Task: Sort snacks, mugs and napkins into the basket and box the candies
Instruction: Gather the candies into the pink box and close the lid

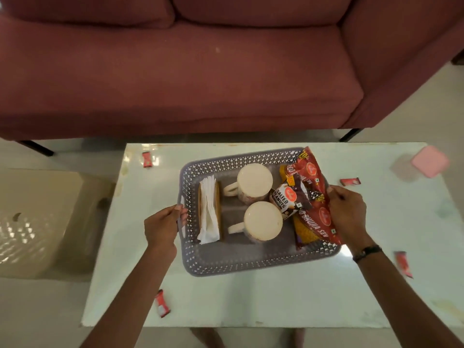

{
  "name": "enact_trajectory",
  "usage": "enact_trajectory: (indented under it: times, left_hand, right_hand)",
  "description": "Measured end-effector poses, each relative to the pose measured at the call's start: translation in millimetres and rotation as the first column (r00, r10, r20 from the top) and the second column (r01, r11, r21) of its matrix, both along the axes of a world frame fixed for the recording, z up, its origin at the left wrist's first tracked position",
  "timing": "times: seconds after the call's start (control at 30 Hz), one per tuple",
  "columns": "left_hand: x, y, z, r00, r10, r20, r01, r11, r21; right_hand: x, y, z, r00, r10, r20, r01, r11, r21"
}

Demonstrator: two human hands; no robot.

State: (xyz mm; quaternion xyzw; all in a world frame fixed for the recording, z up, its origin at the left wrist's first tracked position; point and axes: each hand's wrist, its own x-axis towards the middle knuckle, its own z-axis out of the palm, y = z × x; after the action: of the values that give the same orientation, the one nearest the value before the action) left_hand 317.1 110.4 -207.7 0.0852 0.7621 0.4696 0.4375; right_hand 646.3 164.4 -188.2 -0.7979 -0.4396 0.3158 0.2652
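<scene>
- Basket (251, 266) of grey perforated plastic sits in the middle of the pale glossy desk (276, 297), in front of a dark pink sofa (175, 71).
- At the basket's left end a wooden napkin holder (218, 209) stands with white napkins (208, 212) between its plates.
- In the middle, two cream mugs are upside down, their flat bases facing up: one mug (254, 181) farther back, the other mug (262, 221) nearer, both handles pointing left.
- At the right end lie snack packets: a small packet (282, 199) reading "SALTED PEANUTS", a yellow packet (305, 228) partly covered, and a long red packet (312, 194) on top that sticks out over the far rim; its print reads in part "BHUJIA SEV".
- The left hand (163, 226) grips the handle slot on the basket's left wall, fingers (182, 212) curled through it.
- The right hand (347, 212) is at the right rim with its fingers closed on the edge of the red packet; whether it also grips the basket rim underneath, I cannot tell. A dark band is on that wrist.
- Four small red candies lie loose on the desk: one candy (147, 159) at the far left corner, one (350, 181) just right of the basket, one (403, 263) at the right, one (162, 303) near the front left.
- A pink box (429, 165) sits at the far right corner, well apart from the basket.
</scene>
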Motion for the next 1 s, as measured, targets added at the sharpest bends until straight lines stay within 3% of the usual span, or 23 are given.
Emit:
enact_trajectory:
  times: [0.23,0.57,0.73,1.0]
  left_hand:
    - [51.2,0.4,-50.4,0.994,-0.097,0.053,0.103,0.985,-0.135]
    - [66.4,9.1,-79.6,0.996,-0.046,-0.081,0.029,0.978,-0.205]
    - [53.8,21.5,-95.8,0.997,-0.074,0.031,0.079,0.965,-0.251]
    - [72.3,32.1,-92.8,0.985,-0.156,0.068,0.169,0.946,-0.275]
  right_hand:
    - [72.7,-33.6,-36.3,0.992,-0.068,-0.103,0.060,0.995,-0.080]
    - [85.8,-38.5,-80.8,0.984,-0.009,-0.179,-0.012,0.993,-0.118]
    - [86.4,-32.0,-87.8,0.985,-0.024,-0.173,0.003,0.993,-0.120]
    - [97.9,-27.9,-89.5,0.987,-0.072,-0.144,0.056,0.992,-0.114]
